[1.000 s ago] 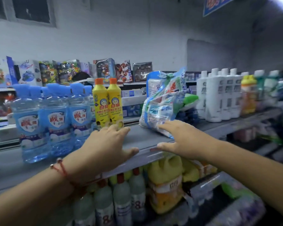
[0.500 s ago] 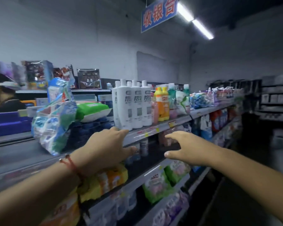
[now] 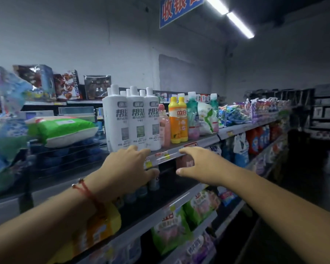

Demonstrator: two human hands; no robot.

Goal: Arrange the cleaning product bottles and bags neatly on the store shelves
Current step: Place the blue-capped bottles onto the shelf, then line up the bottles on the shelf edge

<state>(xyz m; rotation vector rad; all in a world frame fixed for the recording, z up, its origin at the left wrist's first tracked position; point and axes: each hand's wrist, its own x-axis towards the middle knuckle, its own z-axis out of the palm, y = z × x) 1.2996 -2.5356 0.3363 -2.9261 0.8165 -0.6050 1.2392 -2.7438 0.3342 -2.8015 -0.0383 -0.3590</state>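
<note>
Several tall white bottles (image 3: 135,119) stand in a tight group on the top shelf (image 3: 202,142). My left hand (image 3: 126,168) reaches to the shelf edge just below them, fingers extended and empty. My right hand (image 3: 200,164) hovers open beside it, fingertips near the shelf's price strip. To the right of the white bottles stand a pink bottle (image 3: 165,128), yellow bottles (image 3: 178,121) and green bottles (image 3: 192,115). A green and white bag (image 3: 63,130) lies to the left, and a blue bag (image 3: 8,119) leans at the far left.
Lower shelves hold green bags (image 3: 171,229), a yellow bottle (image 3: 101,223) and small bottles. More bags (image 3: 234,113) fill the top shelf further right. Toy boxes (image 3: 65,84) stand behind. The aisle runs along the right, dark shelving beyond. A blue sign (image 3: 179,10) hangs overhead.
The view has swung right along the shelf, from blue and yellow bottles to the white bottles. Both hands moved right with it and stayed open; the right hand left the blue bag.
</note>
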